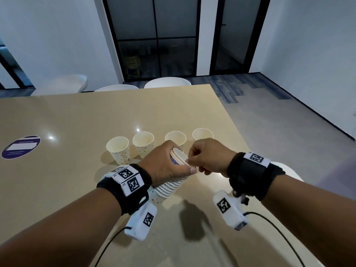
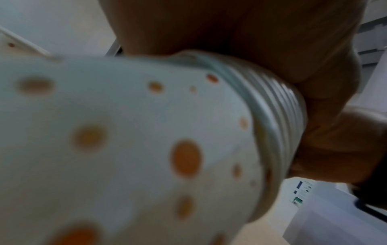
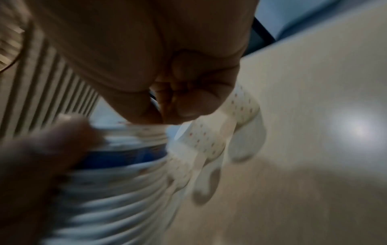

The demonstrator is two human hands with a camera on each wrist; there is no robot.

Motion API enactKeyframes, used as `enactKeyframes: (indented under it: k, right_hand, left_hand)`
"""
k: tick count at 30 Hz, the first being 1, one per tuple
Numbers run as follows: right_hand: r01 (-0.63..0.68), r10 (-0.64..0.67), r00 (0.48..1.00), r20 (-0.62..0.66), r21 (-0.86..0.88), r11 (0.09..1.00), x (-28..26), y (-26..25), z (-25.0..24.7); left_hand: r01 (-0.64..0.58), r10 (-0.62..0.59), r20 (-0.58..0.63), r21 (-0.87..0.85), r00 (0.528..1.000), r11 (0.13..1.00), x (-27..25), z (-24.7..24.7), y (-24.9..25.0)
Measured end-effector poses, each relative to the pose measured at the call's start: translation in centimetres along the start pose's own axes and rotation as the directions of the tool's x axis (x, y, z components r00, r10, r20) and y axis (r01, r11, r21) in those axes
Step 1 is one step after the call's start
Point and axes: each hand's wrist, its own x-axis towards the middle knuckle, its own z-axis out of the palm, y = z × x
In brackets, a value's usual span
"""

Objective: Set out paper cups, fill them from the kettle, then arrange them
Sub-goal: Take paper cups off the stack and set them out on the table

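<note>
Several empty white paper cups with orange dots stand in a row on the tan table (image 1: 77, 116), from the leftmost cup (image 1: 118, 149) to the rightmost cup (image 1: 202, 134). Above the table, in front of that row, my left hand (image 1: 171, 162) grips a tilted stack of nested cups (image 1: 169, 187), thumb along its near side. In the left wrist view the stack (image 2: 146, 132) fills the frame under the left hand (image 2: 314, 99). My right hand (image 1: 192, 160) pinches the rim of the stack's top cup (image 1: 180, 156). The blurred right wrist view shows the right hand (image 3: 173, 107) closed at the stack (image 3: 117, 190). No kettle shows.
A round blue and white sticker (image 1: 21, 147) lies on the table at the far left. White chairs (image 1: 167, 82) stand along the far edge. The table's right edge (image 1: 231, 120) runs close to the rightmost cup, with grey floor beyond. Cables trail from both wrist cameras.
</note>
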Motion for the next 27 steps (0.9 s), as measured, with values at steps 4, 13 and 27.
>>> enactKeyframes:
  k: [4, 13, 27]
  right_hand:
    - [-0.024, 0.025, 0.999, -0.033, 0.028, 0.999, -0.5, 0.5, -0.4]
    - [-0.064, 0.061, 0.989, 0.133, 0.017, 0.998, -0.9, 1.2, -0.2]
    - [-0.337, 0.241, 0.933, -0.267, -0.415, 0.845, 2.8, 6.6, -8.0]
  left_hand:
    - [-0.04, 0.04, -0.007, 0.037, 0.999, 0.999, -0.4, 0.5, 0.6]
    - [-0.086, 0.084, 0.058, 0.039, 0.995, 0.996, -1.1, 1.3, 0.4]
    - [0.063, -0.06, -0.027, 0.116, 0.998, 0.991, -1.6, -1.5, -1.8]
